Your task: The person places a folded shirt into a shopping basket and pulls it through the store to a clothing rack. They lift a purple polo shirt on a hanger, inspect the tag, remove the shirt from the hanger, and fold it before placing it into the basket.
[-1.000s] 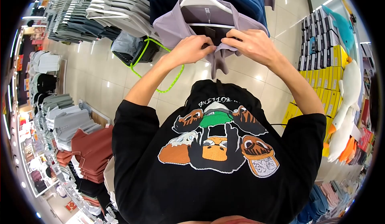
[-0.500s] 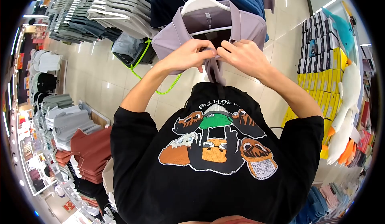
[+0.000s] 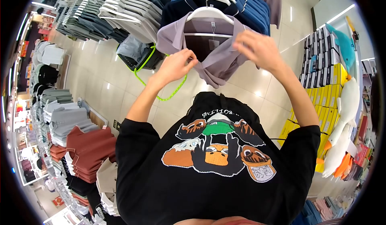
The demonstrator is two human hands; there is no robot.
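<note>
A mauve collared shirt (image 3: 219, 70) hangs in front of me on a white hanger (image 3: 210, 13), its neck spread apart and a small label inside the collar. My left hand (image 3: 176, 66) pinches the front edge of the shirt on the left side of the opening. Over the collar's right side is my right hand (image 3: 259, 51), its fingers bent and smeared by motion right at the cloth. The lower front of the shirt hangs in folds between my hands.
Racks of blue shirts (image 3: 254, 11) and grey shirts (image 3: 130, 13) stand behind. A black basket (image 3: 138, 60) with a bright green cord (image 3: 177, 93) is at left. Rust-red shirts (image 3: 86, 148) hang lower left. Stacked yellow boxes (image 3: 321, 100) and plush toys (image 3: 343, 112) line the right.
My hands have moved apart from where they met at the shirt's front, the right one upward to the collar. The neck opening is now wider.
</note>
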